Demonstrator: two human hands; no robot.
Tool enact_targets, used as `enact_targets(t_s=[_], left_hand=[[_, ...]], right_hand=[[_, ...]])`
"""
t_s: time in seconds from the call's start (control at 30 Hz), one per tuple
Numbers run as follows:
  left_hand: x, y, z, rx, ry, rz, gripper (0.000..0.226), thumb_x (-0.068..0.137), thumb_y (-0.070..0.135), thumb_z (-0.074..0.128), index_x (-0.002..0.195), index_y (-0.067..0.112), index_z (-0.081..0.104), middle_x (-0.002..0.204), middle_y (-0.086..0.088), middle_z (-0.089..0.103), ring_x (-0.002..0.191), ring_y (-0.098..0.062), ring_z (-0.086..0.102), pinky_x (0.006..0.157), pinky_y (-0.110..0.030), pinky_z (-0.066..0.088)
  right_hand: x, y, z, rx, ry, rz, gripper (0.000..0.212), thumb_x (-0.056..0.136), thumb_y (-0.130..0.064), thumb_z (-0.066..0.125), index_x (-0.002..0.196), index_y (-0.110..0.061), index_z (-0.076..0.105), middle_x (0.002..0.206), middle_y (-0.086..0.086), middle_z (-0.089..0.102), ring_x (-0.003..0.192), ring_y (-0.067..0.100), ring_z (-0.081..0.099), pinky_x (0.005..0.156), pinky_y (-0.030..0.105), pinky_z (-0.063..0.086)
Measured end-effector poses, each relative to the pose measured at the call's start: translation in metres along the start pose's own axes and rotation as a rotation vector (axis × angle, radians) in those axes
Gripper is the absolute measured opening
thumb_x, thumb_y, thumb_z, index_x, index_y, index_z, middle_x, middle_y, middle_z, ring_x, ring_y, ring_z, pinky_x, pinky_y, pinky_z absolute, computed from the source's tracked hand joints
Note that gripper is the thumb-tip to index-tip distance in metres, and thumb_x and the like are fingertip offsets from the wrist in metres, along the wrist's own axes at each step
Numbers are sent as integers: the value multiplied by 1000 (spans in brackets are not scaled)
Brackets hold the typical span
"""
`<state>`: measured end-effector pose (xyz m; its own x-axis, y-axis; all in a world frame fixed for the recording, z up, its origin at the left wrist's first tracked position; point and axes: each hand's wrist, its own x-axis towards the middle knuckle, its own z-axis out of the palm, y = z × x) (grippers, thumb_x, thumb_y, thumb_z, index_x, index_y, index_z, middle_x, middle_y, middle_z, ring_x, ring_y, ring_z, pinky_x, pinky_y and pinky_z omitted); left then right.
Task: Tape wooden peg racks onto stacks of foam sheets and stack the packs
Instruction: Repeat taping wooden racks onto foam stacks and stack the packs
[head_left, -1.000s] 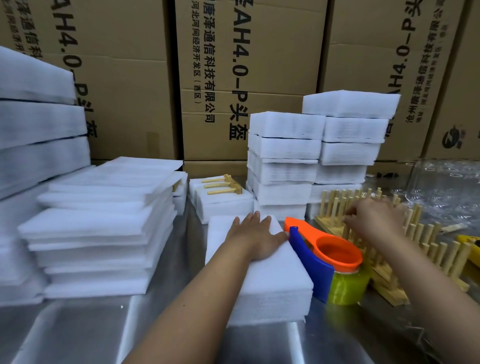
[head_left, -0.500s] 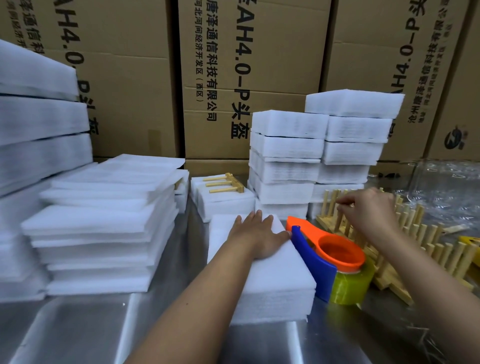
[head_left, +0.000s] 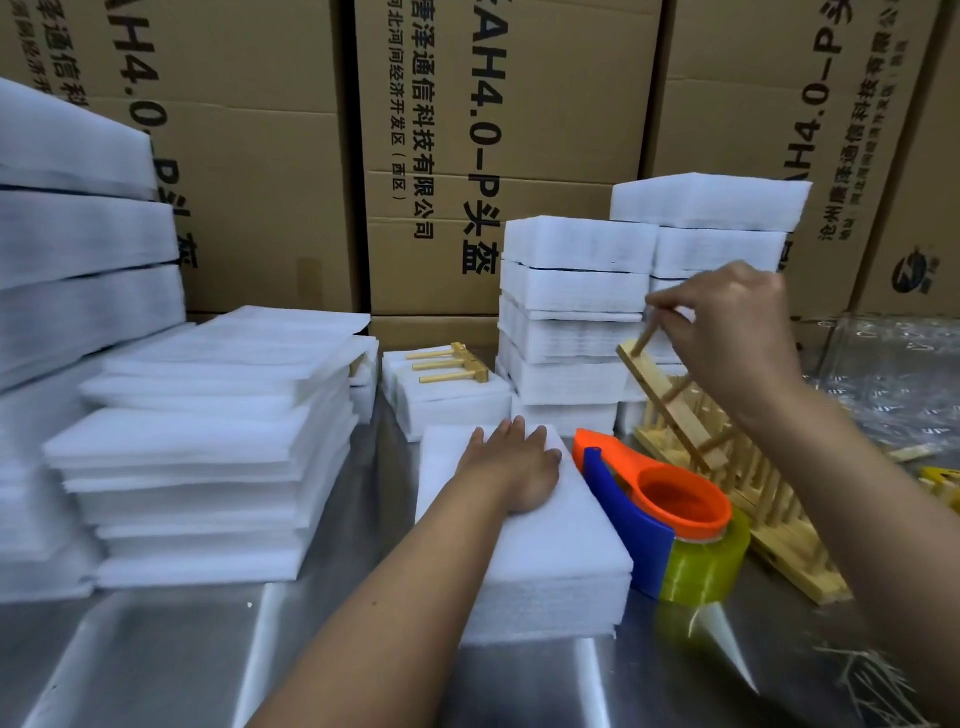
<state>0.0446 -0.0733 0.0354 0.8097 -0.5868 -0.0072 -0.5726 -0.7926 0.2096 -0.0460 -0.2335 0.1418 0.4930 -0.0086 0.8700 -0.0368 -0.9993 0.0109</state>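
Observation:
A small stack of white foam sheets (head_left: 550, 561) lies on the metal table in front of me. My left hand (head_left: 511, 467) rests flat on its far end, fingers straight. My right hand (head_left: 727, 332) pinches a peg of a wooden peg rack (head_left: 670, 410) and holds it tilted in the air above the pile of wooden racks (head_left: 769, 525) at the right. An orange and blue tape dispenser (head_left: 654, 509) with a yellow tape roll sits between the foam stack and the racks. A finished pack with a rack on top (head_left: 452, 384) sits behind.
Two columns of stacked foam packs (head_left: 571, 322) rise behind the work spot. Loose foam sheets (head_left: 208, 441) are piled at the left, with taller foam bundles (head_left: 78, 249) at the far left. Cardboard boxes (head_left: 498, 145) wall the back. Clear plastic wrap (head_left: 893, 374) lies at the right.
My right hand has lifted one wooden rack up out of the pile and raised it. My left hand has stayed flat on the foam stack.

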Motion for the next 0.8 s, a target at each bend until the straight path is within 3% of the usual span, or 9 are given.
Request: enact_targets(t_s=[0.13, 0.3, 0.43, 0.57, 0.67, 0.73, 0.8], left_hand=[[-1, 1, -1, 22, 8, 8, 54, 102, 35, 14, 152, 18, 6, 160, -7, -3, 147, -18, -5, 116, -43, -2], [-4, 0, -2, 36, 3, 40, 58, 101, 40, 22, 152, 18, 6, 160, -8, -1, 147, -20, -3, 116, -45, -1], [-2, 1, -5, -20, 10, 40, 56, 101, 37, 22, 152, 15, 13, 160, -8, 3, 147, -20, 0, 117, -42, 0], [3, -4, -4, -140, 90, 68, 44, 101, 19, 26, 143, 11, 37, 152, -12, 30, 141, -25, 24, 116, -37, 13], [5, -13, -2, -449, 255, 44, 43, 93, 2, 35, 133, 7, 51, 137, -10, 51, 130, -25, 43, 110, -33, 31], [5, -18, -5, -768, 375, -5, 41, 90, -7, 37, 124, 1, 57, 129, -10, 57, 125, -21, 48, 108, -30, 35], [4, -24, -12, -1197, 451, -92, 29, 92, -4, 43, 112, 0, 63, 115, -8, 63, 115, -19, 55, 101, -28, 41]], right_hand=[[16, -23, -8, 62, 21, 17, 17, 88, -16, 66, 101, -11, 75, 96, 12, 73, 100, 35, 56, 86, 39, 33], [16, -46, 0, 146, -254, 79, 15, 86, -20, 66, 93, -13, 77, 99, 7, 74, 101, 29, 62, 91, 41, 44], [0, -52, 20, 262, -340, 150, 17, 87, -19, 66, 101, -17, 75, 102, 2, 73, 101, 21, 63, 89, 33, 47], [-17, -54, 41, 563, -368, 384, 20, 87, -18, 67, 106, -18, 73, 96, 0, 71, 93, 12, 62, 77, 22, 44], [-31, -59, 51, 865, -354, 588, 23, 89, -23, 66, 111, -20, 70, 94, 0, 73, 94, 12, 66, 87, 26, 50], [-42, -64, 57, 951, -412, 616, 20, 90, -24, 64, 109, -26, 69, 89, -9, 73, 87, 3, 67, 85, 25, 52], [-54, -71, 61, 999, -489, 575, 23, 90, -18, 61, 110, -27, 69, 92, -15, 72, 85, -5, 65, 83, 22, 52]])
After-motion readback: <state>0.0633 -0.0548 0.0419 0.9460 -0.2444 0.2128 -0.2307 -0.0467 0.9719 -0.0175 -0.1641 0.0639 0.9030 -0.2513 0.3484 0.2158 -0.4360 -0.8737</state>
